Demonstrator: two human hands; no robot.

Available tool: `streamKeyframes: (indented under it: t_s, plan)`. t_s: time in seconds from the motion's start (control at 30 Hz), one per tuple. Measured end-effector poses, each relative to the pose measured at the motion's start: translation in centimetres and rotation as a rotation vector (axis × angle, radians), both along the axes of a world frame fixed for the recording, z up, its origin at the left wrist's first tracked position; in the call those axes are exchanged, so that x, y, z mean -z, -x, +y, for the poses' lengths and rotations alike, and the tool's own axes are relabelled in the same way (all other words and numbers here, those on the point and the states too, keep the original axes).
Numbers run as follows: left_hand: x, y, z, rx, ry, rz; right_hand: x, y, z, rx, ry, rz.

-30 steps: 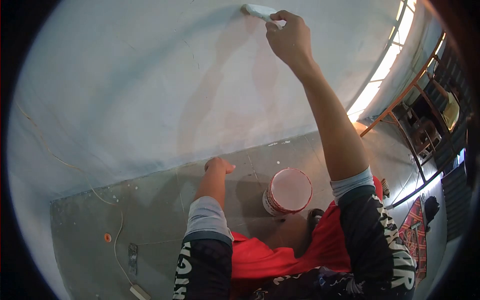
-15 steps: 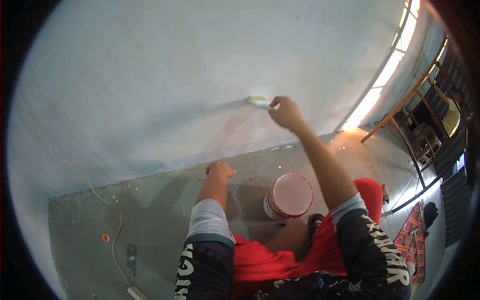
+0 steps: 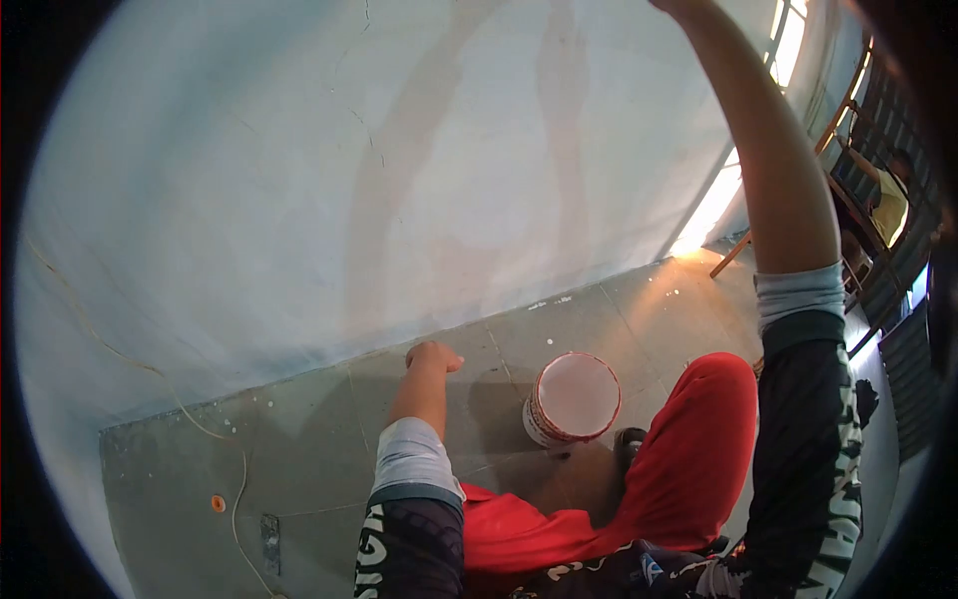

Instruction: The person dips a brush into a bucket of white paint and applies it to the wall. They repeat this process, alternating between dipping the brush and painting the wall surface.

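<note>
The painted wall [image 3: 299,200] fills the upper part of the view, with thin cracks running down it. My right arm reaches up across the wall; only the edge of my right hand [image 3: 674,5] shows at the top border, its fingers and the brush out of view. Low in front of the wall, my left hand [image 3: 434,355] has its fingers curled down, their tips hidden, so what it may hold cannot be made out. A round bucket [image 3: 577,397] of pale paint stands on the floor to the right of my left hand, not touched by either hand.
Grey floor tiles [image 3: 329,479] carry white specks. A cable [image 3: 205,427], an orange ring [image 3: 218,503] and a dark flat tool [image 3: 270,544] lie at the left. Beyond a metal frame [image 3: 733,255] at the right, a person in yellow [image 3: 888,210] reaches up.
My right hand has gone up from the middle of the wall to the top edge, taking the brush out of view. My left hand stays low. The view has shifted slightly.
</note>
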State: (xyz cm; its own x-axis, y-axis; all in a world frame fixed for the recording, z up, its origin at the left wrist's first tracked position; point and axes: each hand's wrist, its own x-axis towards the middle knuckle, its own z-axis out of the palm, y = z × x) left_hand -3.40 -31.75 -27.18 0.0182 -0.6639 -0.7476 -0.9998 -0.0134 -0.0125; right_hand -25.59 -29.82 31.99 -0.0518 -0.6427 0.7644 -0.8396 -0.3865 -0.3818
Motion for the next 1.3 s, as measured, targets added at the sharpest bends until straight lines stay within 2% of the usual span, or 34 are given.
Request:
streamKeyframes:
  t_s: [0.1,0.13,0.17,0.27,0.33,0.4,0.43,0.5,0.57,0.63,0.7,0.73,0.77,0.8,0.87,0.9,0.97,1.0,1.03,1.07,1.1,1.13,1.17,1.27,1.3]
  plan:
    - [-2.0,0.5,0.3,0.023,-0.049,-0.018,6.6,0.3,-2.9,-0.036,0.145,-0.183]
    - [-2.5,0.6,0.7,0.021,-0.047,-0.024,10.4,2.5,-8.2,0.019,0.389,0.076]
    - [-2.8,0.7,0.8,0.018,-0.043,-0.03,14.8,2.3,-8.1,-0.045,0.392,0.019]
    - [-2.8,0.7,0.8,0.029,-0.01,-0.027,23.3,3.1,-4.4,-0.091,-0.021,-0.014]
    - [-3.7,1.0,1.3,0.048,0.009,-0.024,28.2,5.1,-4.0,-0.143,-0.2,0.048]
    - [-4.1,1.2,1.2,0.064,0.034,-0.026,31.4,8.0,-4.9,-0.174,-0.247,0.21]
    - [-3.3,1.2,0.8,0.062,0.018,-0.023,30.2,8.2,-4.4,-0.173,-0.239,0.212]
    - [-2.2,1.0,0.3,0.055,0.012,-0.021,26.9,8.4,-2.9,-0.034,-0.776,0.002]
    - [-1.6,0.5,0.2,0.049,-0.007,-0.039,23.4,10.5,-4.9,-0.098,-0.743,0.052]
    - [-1.5,-0.2,0.4,0.031,-0.026,-0.045,16.8,12.0,-6.7,-0.239,-0.653,-0.07]
    - [-0.8,-1.1,0.4,0.014,-0.04,-0.049,10.2,11.9,-6.5,-0.252,-0.437,-0.121]
    - [0.1,-1.7,0.1,0.116,-0.024,-0.06,7.6,11.6,-6.1,-0.262,-0.328,-0.16]
    - [1.0,-2.1,0.1,0.218,-0.014,-0.069,5.6,11.2,-5.8,-0.206,-0.186,-0.203]
    - [1.2,-2.1,0.5,0.212,-0.011,-0.069,4.2,10.7,-5.6,-0.152,-0.048,-0.246]
    - [1.3,-2.1,1.1,0.029,0.058,-0.052,3.0,10.0,-4.1,-0.127,0.045,-0.235]
    - [1.1,-2.2,1.1,0.026,0.059,-0.054,3.1,9.8,-3.3,-0.097,0.137,-0.225]
    - [0.1,-2.5,1.7,0.053,0.025,-0.062,6.7,10.6,-4.4,-0.095,0.253,-0.127]
    - [-0.4,-2.4,2.0,0.037,0.026,-0.059,10.3,10.1,-4.6,-0.156,0.243,-0.17]
    - [-1.0,-2.1,2.3,0.034,0.018,-0.056,14.7,9.8,-4.5,-0.123,0.239,-0.084]
    - [-1.6,-2.2,2.6,0.027,0.013,-0.052,19.7,9.7,-4.4,-0.207,0.131,-0.097]
    - [-1.8,-2.7,3.1,0.002,0.021,-0.051,24.3,9.6,-3.3,-0.278,-0.061,-0.122]
    - [-1.7,-2.9,3.7,0.0,0.044,-0.041,27.4,9.4,-1.3,-0.223,-0.32,-0.04]
    - [-1.7,-2.8,3.9,-0.001,0.076,-0.031,31.2,9.4,0.0,-0.314,-0.475,-0.106]
    - [-2.0,-3.6,4.8,0.008,-0.019,-0.07,34.5,10.3,3.0,-0.427,-0.848,0.118]
    - [-2.4,-4.0,5.2,0.013,-0.016,-0.086,34.6,10.5,2.8,-0.428,-0.843,0.101]
